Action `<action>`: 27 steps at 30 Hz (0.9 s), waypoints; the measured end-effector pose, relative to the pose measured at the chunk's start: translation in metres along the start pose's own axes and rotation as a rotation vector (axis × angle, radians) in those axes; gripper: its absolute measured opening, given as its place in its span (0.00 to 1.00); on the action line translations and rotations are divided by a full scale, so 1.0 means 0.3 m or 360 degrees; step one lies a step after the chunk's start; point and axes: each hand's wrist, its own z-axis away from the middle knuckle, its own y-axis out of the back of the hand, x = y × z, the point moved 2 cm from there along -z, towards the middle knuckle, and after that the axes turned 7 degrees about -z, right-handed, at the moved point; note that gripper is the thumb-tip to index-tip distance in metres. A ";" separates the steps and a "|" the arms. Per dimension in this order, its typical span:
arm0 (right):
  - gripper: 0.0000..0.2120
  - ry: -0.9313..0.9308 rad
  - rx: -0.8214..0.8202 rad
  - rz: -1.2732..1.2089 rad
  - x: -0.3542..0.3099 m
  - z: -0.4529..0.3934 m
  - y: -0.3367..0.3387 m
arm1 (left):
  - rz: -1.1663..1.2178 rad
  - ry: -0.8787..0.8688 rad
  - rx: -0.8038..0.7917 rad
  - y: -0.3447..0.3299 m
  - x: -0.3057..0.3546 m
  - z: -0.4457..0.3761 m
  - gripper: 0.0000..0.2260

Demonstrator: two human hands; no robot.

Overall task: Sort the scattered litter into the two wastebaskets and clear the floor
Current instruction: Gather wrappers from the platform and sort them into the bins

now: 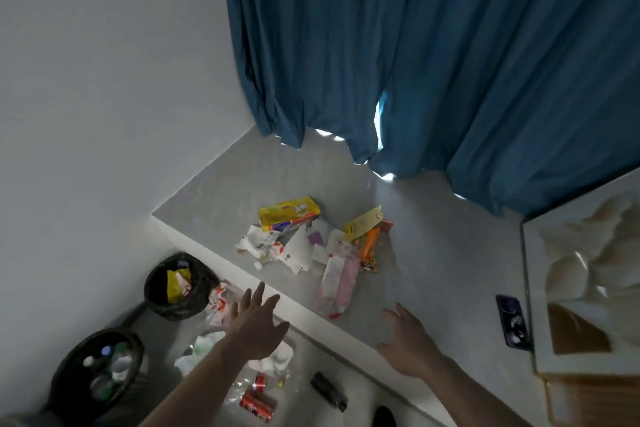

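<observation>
Litter is seen in two groups. On the raised floor level a heap is spread: one yellow box, one yellow card, one orange packet, one pink wrapper and several white wrappers. On the lower floor, two red cans, one dark object and white scraps are scattered. Two black-lined wastebaskets are placed by the wall: the farther wastebasket is loaded with yellow packaging, the nearer wastebasket with bottles. Both hands are held apart, spread and empty: the left hand over the lower litter, the right hand over the step edge. One dark phone is laid beside a white cabinet.
</observation>
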 end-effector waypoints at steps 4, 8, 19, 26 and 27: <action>0.38 0.0058 -0.0012 0.0130 0.194 -0.058 0.154 | 0.0068 0.0061 0.0031 -0.013 0.238 -0.070 0.33; 0.38 0.0060 -0.0056 0.0225 0.300 -0.123 0.259 | 0.0112 0.0112 0.0048 -0.024 0.394 -0.071 0.33; 0.37 0.0230 -0.0073 0.0194 0.224 -0.265 0.294 | 0.0224 0.0202 -0.0067 0.003 0.484 -0.069 0.31; 0.39 0.0139 -0.0005 0.0227 0.258 -0.346 0.282 | 0.0206 0.0095 -0.0142 0.036 0.473 -0.205 0.30; 0.39 0.0131 0.0002 0.0241 0.267 -0.361 0.288 | 0.0201 0.0082 -0.0165 0.033 0.477 -0.229 0.30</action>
